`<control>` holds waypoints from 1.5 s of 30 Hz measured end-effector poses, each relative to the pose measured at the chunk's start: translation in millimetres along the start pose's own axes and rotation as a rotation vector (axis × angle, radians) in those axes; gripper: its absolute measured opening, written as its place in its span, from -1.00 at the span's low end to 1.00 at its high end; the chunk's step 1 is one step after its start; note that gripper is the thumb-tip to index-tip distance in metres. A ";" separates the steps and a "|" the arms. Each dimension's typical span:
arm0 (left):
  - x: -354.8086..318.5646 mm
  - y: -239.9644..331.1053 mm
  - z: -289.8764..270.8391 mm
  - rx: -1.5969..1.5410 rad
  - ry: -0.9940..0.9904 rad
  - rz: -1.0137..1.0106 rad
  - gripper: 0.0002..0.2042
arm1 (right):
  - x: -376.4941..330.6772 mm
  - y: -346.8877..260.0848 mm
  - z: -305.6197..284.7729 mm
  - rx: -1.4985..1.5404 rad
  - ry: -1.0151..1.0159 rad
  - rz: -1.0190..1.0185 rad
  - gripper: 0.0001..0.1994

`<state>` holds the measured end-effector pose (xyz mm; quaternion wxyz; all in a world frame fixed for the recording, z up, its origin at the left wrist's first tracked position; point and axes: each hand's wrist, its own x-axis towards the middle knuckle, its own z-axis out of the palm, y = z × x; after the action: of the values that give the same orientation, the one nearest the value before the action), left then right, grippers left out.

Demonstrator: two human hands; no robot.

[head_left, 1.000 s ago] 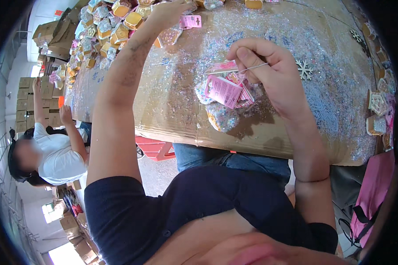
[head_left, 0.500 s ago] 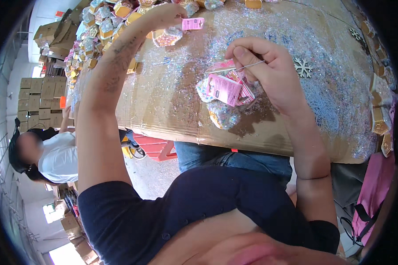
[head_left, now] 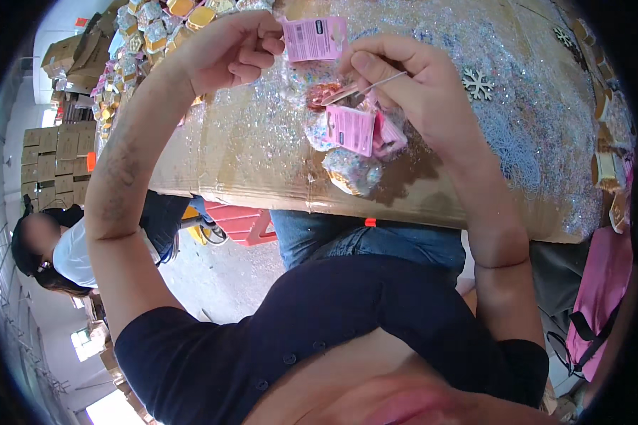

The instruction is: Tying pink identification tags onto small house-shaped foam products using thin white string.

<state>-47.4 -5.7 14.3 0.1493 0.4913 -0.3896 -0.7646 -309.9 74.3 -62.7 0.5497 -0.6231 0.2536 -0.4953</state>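
Observation:
My left hand [head_left: 244,55] pinches the left edge of a pink card tag [head_left: 313,40] at the far side of the table. Close to that tag's right edge, my right hand [head_left: 415,81] is closed in a pinch on a thin white string [head_left: 384,83], whose end sticks out past the thumb. Below the right hand, another pink tag [head_left: 350,132] lies over a cluster of glitter-covered ornaments [head_left: 352,172]. More pink tags bunch up beside it, partly hidden by one another. Whether the string passes through the held tag I cannot tell.
Glitter covers the cardboard tabletop [head_left: 252,166]. A wooden snowflake [head_left: 478,84] and a tangle of pale strings [head_left: 514,159] lie right of my right hand. Ornaments pile up at the far left [head_left: 149,35] and along the right edge [head_left: 606,166]. A person [head_left: 71,244] is at left.
My left hand has come back from the far pile toward my right hand, bringing the pink tag with it. The right hand has shifted slightly left and away, still pinching the string.

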 end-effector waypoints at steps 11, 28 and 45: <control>-53.8 -45.2 71.8 0.137 0.051 0.368 -0.61 | -7.7 -1.0 6.4 -0.271 -0.040 -0.078 -0.81; -31.7 -86.8 89.9 0.800 0.493 0.890 -0.89 | -9.2 0.7 11.6 -0.423 -0.038 -0.066 -0.80; -52.5 -42.4 66.6 1.037 0.922 1.205 -0.93 | 46.6 -28.8 24.1 -0.320 0.120 0.028 -0.44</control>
<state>-73.8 84.0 30.4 0.4242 0.4669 -0.7758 -0.0154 -277.1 52.4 -17.7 0.4343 -0.6681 0.3704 -0.4773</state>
